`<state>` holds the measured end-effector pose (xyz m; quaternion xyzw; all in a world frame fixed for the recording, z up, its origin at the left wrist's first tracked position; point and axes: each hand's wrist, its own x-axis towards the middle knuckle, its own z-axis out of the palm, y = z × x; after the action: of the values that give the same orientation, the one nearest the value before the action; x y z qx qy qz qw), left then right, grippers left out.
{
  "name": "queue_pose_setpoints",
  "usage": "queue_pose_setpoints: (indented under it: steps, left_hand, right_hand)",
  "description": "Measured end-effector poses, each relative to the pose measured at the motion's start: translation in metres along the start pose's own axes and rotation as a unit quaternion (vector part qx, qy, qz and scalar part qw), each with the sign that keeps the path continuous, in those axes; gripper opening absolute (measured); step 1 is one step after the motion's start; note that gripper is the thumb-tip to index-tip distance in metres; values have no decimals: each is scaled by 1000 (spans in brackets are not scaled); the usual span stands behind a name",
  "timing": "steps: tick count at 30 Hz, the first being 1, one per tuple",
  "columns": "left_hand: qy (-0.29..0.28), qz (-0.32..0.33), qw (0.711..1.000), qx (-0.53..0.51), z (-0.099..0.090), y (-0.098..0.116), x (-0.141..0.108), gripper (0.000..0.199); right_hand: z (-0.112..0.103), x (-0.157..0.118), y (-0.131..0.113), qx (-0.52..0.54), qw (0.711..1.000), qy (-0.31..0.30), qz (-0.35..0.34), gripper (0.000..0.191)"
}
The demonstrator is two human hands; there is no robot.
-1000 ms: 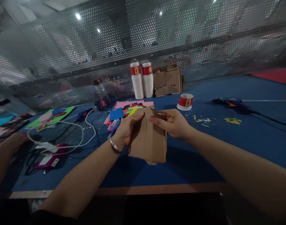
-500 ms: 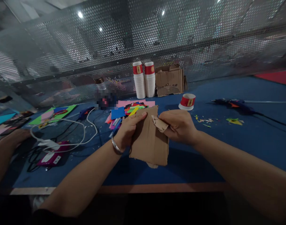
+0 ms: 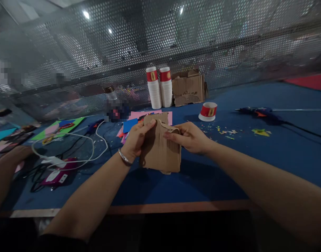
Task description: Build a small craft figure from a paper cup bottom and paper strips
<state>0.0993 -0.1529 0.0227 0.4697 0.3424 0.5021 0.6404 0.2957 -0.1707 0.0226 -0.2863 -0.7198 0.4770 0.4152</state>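
Two hands of ours, left (image 3: pixel 135 140) and right (image 3: pixel 193 138), are clamped on the cardboard (image 3: pixel 162 150), which we hold between them, its top edge torn near our right fingers. Beyond our hands stand cup stacks (image 3: pixel 160 89) and a box (image 3: pixel 189 87); a cup (image 3: pixel 208 112) sits beyond our right hand, and coloured paper (image 3: pixel 130 125) lies just past our left.

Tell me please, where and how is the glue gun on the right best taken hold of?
Probably by the handle of the glue gun, coming from above and the near right: the gun lies on its side, with the handle slanting toward the near right behind the orange trigger. Avoid the nozzle, which points left.
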Motion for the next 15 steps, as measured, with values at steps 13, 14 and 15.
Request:
queue_pose_setpoints:
  steps: [13,14,15]
  left_hand:
    - [23,-18,1000,2,6,-3,0,27]
    - [24,-19,1000,4,5,-4,1,27]
    - [26,-20,999,6,4,-5,3,28]
  right_hand:
    - [-2,-9,6,-315,899,77,-294,29]
    - [-2,-9,6,-335,885,78,-312,29]
    - [-3,-9,6,-356,872,79,-326,29]
